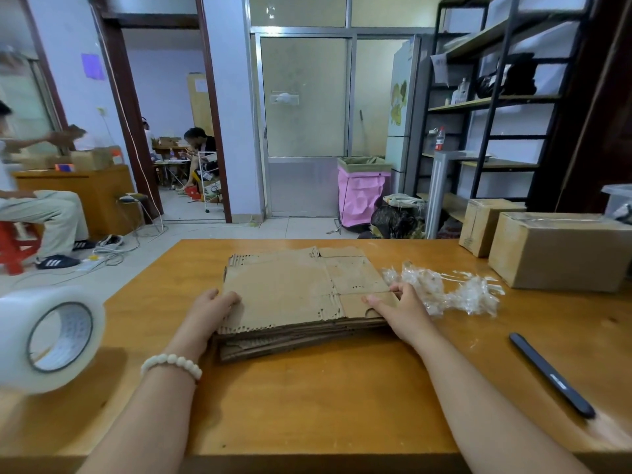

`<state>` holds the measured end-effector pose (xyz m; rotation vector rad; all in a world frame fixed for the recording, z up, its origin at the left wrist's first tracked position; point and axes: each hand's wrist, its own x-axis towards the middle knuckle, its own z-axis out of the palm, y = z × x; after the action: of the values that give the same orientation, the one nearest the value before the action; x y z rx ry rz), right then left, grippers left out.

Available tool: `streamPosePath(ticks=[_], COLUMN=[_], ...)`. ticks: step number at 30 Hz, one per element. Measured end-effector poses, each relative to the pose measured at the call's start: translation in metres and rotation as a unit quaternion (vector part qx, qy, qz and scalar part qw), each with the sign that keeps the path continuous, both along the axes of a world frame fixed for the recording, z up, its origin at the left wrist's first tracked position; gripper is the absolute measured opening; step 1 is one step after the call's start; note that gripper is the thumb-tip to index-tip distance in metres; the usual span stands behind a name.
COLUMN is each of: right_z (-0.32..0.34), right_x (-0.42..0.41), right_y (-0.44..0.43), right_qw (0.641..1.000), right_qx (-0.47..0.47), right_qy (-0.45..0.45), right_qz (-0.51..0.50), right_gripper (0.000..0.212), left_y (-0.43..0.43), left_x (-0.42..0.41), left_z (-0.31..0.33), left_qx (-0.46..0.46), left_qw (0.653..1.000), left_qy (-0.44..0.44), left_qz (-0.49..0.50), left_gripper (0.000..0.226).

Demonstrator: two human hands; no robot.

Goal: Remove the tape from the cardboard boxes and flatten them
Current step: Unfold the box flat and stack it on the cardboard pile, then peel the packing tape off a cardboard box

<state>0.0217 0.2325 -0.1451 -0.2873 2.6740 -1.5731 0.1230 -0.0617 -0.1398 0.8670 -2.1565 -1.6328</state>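
While both hands hold pile, next work lies to right. Fingers of left hand (210, 311) curl over near-left corner of flattened cardboard stack (294, 289); right hand (398, 311) grips near-right corner, fingers on top. Stack lies mid-table (307, 405), long axis left to right. Peeled tape wad (455, 292) just beside right hand. Two taped boxes (561, 254) further right, not yet opened; right hand nearer, so probably it reaches first. Mark on black cutter (550, 374) too small to read; no readable writing elsewhere.

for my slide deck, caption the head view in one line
Left hand and right hand grip a stack of flattened cardboard on the table, peeled tape beside it, a closed box beyond
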Motion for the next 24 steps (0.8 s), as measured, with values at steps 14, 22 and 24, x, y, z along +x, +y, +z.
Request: streamPosePath(ticks=[14,22,24], right_z=[0.0,0.006,0.003], right_x=[-0.003,0.011,0.011], right_y=[0.002,-0.004,-0.004], right_qw=[0.984,0.985,0.992], right_qx=[-0.165,-0.139,-0.067], right_qy=[-0.031,0.073,0.06], right_qz=[0.064,0.067,0.089], right_gripper=[0.096,0.064,0.078], left_y=[0.002,0.01,0.01], left_x=[0.022,0.024,0.022], left_z=[0.018,0.023,0.02], left_qx=[0.19,0.032,0.009], left_qw=[0.939,0.942,0.959], left_qy=[0.262,0.331,0.284], left_qz=[-0.114,-0.034,-0.024], left_gripper=[0.111,0.089,0.088])
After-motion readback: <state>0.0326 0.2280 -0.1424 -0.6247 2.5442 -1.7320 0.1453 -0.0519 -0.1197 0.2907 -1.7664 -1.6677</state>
